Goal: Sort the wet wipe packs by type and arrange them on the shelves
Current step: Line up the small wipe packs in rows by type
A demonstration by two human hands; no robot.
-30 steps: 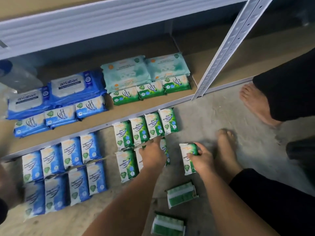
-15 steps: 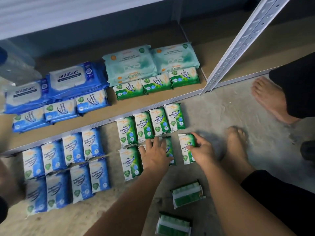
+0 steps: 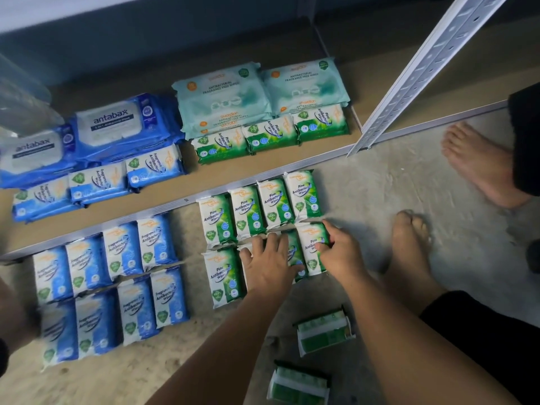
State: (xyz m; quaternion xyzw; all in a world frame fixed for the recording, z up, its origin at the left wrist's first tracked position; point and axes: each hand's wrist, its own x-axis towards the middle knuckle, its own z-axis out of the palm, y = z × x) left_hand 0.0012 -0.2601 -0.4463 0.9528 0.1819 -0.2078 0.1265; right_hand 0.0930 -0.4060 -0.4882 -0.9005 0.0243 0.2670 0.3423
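Head view: the right hand (image 3: pixel 340 254) pinches a green pack (image 3: pixel 312 244) by its right edge, on the floor. Just left of it, the left hand (image 3: pixel 270 266) lies flat, fingers spread, on the row of green packs (image 3: pixel 225 276). Blue packs (image 3: pixel 117 276) lie further left.

Rough grey concrete floor (image 3: pixel 380 200). Low brown fibreboard shelf deck (image 3: pixel 374 83), white metal front rail (image 3: pixel 187 199), white perforated metal upright (image 3: pixel 423 71) leaning at right. Dark blue-grey back wall (image 3: pixel 146 54). Dim light.
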